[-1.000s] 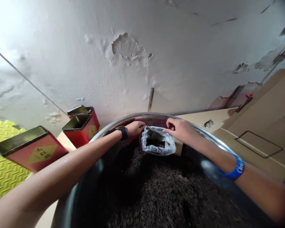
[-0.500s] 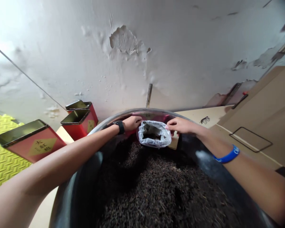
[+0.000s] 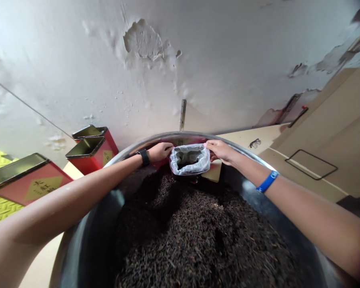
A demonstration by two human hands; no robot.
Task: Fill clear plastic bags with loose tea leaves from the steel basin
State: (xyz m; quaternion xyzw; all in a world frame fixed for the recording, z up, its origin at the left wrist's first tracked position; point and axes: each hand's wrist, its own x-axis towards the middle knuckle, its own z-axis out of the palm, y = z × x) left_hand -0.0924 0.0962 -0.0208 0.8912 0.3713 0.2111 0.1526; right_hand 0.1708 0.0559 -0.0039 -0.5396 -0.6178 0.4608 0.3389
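A clear plastic liner bag [image 3: 184, 169] stands with its mouth open at the far side of a large metal tub. Its edge is folded outward, and dark leaves show faintly inside. My left hand [image 3: 161, 151] is closed at the bag's left edge, its fingertips pinching the plastic. At the right corner, my right hand [image 3: 223, 152] pinches the edge between thumb and fingers. Whatever container surrounds the bag is mostly hidden beneath the fold. Dark loose tea leaves [image 3: 198, 236] fill the tub below, and a gold-coloured flat piece [image 3: 213, 172] lies right of the bag.
The metal tub's rim [image 3: 195, 134] curves around both forearms. Several open red tins [image 3: 88, 154] stand at left beside yellow matting [image 3: 3, 212]. Eyeglasses [image 3: 255, 143] lie on the surface at right, near a large cardboard box [image 3: 342, 120]. A peeling wall rises behind.
The view has shifted, so most things appear farther left. The bag has risen a little and its mouth looks wider. My right hand has moved slightly up along its corner.
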